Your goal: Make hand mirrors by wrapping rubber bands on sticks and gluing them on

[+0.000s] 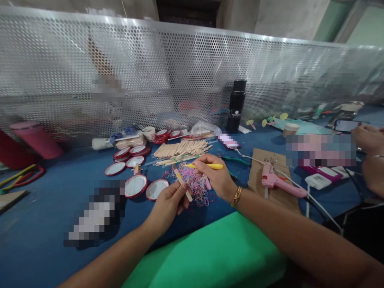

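My left hand [169,202] is closed on a wooden craft stick [181,182] that points up and to the left. My right hand [214,176] is closed on a yellow pen-like tool [206,165] held level, its tip to the left. Under both hands lies a heap of small coloured rubber bands [196,188] on the blue table [45,208]. A gold bracelet [236,196] sits on my right wrist. Behind the hands lies a pile of plain wooden sticks [181,149].
Several round red-rimmed mirrors [135,186] lie to the left. A pink glue gun [277,182] rests on cardboard [258,176] at right, a black bottle [236,106] stands behind. A perforated metal screen [180,72] fences the far edge. Another person's hands [370,156] are at the right edge. Green cloth [216,252] lies near me.
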Tool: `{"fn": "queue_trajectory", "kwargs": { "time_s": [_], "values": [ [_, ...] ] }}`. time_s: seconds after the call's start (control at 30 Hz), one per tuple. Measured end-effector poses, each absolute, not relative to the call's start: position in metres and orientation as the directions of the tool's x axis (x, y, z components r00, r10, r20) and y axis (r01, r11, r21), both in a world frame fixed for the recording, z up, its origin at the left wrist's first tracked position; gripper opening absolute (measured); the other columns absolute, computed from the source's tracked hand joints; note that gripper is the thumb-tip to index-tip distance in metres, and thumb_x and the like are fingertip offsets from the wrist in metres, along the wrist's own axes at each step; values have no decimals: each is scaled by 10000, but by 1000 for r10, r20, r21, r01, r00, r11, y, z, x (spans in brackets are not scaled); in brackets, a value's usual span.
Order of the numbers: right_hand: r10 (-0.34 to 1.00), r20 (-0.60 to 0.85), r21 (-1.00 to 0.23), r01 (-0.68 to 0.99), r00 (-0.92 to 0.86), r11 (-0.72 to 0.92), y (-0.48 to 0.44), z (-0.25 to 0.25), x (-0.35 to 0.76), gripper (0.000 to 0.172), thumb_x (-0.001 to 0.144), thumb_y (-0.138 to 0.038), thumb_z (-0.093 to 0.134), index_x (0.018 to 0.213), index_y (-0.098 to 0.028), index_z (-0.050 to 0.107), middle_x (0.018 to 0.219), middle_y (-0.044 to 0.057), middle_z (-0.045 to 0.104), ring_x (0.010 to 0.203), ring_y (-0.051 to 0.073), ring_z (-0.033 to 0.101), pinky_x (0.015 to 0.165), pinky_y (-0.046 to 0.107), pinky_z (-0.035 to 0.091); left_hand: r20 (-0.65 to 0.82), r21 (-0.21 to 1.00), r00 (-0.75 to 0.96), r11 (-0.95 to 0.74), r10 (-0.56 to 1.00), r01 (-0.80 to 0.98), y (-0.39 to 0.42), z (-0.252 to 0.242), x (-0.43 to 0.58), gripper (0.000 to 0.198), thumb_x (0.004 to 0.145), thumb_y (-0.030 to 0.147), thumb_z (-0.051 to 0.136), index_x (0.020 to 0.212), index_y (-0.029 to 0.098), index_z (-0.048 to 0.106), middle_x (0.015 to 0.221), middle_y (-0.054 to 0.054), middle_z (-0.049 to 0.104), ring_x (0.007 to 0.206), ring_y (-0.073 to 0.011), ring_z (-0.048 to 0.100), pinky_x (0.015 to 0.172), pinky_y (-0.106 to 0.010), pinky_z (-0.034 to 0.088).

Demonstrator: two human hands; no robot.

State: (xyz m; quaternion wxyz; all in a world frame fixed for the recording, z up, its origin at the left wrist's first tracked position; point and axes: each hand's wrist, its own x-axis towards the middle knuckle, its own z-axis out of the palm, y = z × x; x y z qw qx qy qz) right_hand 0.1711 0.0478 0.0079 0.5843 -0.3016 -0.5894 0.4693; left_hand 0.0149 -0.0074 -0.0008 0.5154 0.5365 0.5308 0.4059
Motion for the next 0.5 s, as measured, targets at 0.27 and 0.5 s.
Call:
{"fn": "queue_trajectory", "kwargs": {
  "time_s": [0.27, 0.5],
  "values": [
    [927, 355, -914, -255, -124, 316, 46, 8, 168, 214, 777, -384, 677, 862, -201, 605, 748, -20, 609, 642, 118, 584, 609, 243, 477, -136, 973, 186, 96, 973, 208, 1, 2, 17, 404, 811, 548, 547, 666, 171, 544, 481, 39, 532, 365, -56, 350, 382, -195, 214],
    [929, 342, -930, -193, -143, 313, 46, 8, 167, 271, 819, -447, 645, 747, -193, 588, 588, -26, 593, 541, 111, 537, 537, 232, 447, -108, 971, 161, 70, 981, 230, -4, 1, 16, 406, 816, 562, 539, 689, 176, 545, 491, 41, 536, 369, -62, 360, 383, -195, 224]
  ]
}}
